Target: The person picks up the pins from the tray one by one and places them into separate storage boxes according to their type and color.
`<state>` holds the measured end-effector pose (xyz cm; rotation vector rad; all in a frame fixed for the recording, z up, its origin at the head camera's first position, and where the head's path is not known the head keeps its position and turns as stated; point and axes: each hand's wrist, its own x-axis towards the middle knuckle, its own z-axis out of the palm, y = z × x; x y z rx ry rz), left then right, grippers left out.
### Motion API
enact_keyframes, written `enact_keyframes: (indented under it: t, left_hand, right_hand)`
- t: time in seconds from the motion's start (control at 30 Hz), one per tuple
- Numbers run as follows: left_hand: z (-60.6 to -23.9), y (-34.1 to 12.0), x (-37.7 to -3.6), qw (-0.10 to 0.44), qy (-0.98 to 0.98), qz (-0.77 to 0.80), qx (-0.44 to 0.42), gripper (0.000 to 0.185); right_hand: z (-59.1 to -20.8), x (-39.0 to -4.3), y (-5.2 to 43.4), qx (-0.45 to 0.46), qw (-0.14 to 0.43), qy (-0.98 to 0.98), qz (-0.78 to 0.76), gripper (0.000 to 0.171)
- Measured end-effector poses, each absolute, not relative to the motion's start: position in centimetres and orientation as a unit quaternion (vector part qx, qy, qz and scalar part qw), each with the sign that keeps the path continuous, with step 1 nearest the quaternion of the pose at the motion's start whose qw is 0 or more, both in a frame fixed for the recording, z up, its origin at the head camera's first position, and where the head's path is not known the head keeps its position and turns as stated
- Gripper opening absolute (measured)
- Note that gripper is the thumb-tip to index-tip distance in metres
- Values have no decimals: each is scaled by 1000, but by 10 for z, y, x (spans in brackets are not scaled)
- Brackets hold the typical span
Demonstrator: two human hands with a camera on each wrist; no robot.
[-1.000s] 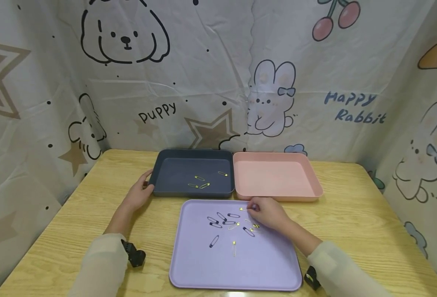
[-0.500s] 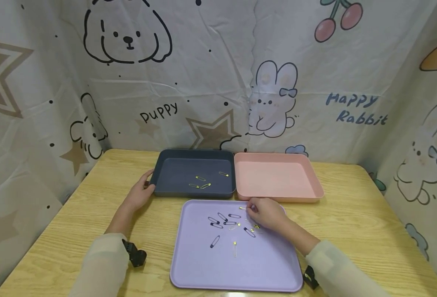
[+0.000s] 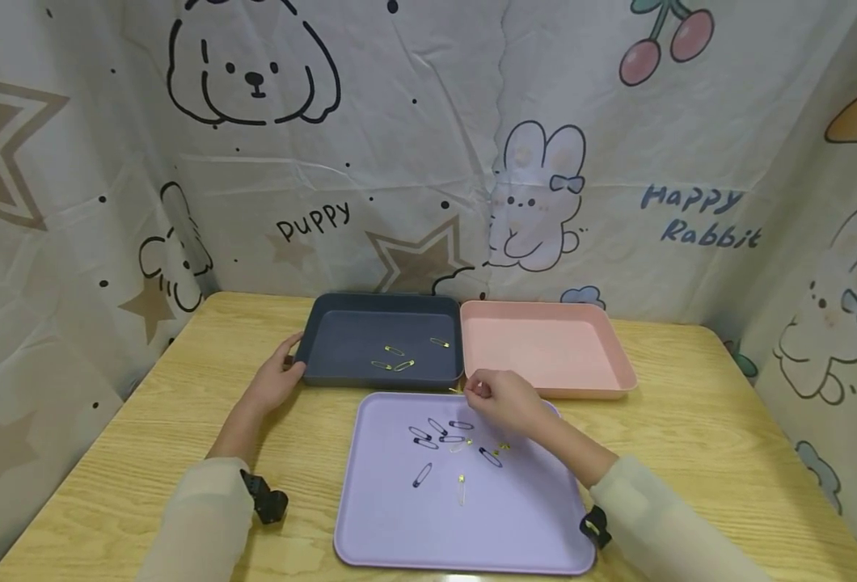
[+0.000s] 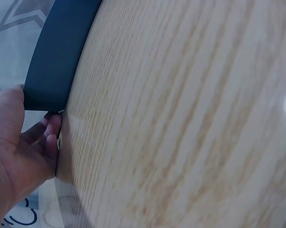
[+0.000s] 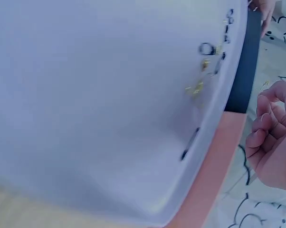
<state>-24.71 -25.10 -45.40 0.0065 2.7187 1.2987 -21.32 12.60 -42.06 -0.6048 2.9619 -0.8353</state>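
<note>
- Left hand (image 3: 277, 380): rests against the left front corner of the dark blue tray (image 3: 341, 335), thumb over the rim, fingers curled round the corner wall in the left wrist view (image 4: 48, 137). Judged a steadying grip on a light, stiff plastic tray.
- Dark blue tray: at the far edge of the wooden table (image 3: 145, 420), left of centre. Three gold safety pins (image 3: 395, 357) lie on its floor.
- Lavender tray (image 3: 399, 525): at the near edge, centre, shallow rim. A scatter of dark safety pins (image 3: 436, 432) and a few gold ones lies in its far half, some touching or overlapping; one gold pin (image 3: 461, 488) lies apart, nearer the front.
- Right hand (image 3: 504, 400): above the far edge of the lavender tray, fingertips pressed together on a small gold safety pin (image 3: 456, 390), barely visible; it is held just short of the dark blue tray's near wall.
- Handling, judged: the pin is very light, thin stiff wire, smooth and apt to slip; a fingertip pinch across the middle of the body suits it. Whether the clasp is closed is too small to tell.
- In the way: only the dark blue tray's near wall, low.
- Pink tray (image 3: 545, 347): far edge, right of the blue one, walls touching; nothing visible in it.
- Printed cartoon cloth (image 3: 428, 145) encloses the table.
</note>
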Motion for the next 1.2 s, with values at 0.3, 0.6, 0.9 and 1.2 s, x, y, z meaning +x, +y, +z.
enact_keyframes:
  t: [0.3, 0.6, 0.9, 1.2]
  left_hand:
    - [-455, -252, -248, 68, 895, 440, 2, 60]
    - [-455, -253, -247, 63, 900, 431, 2, 60]
    - [-457, -252, -247, 57, 901, 430, 6, 59]
    - [-455, -252, -244, 47, 897, 439, 18, 59]
  right_hand:
    - [-404, -231, 94, -241, -8, 932, -269, 10]
    - [-390, -254, 61, -265, -5, 928, -261, 13]
    - [-382, -273, 27, -277, -2, 929, -244, 15]
    - [-388, -289, 2, -266, 11, 939, -218, 17]
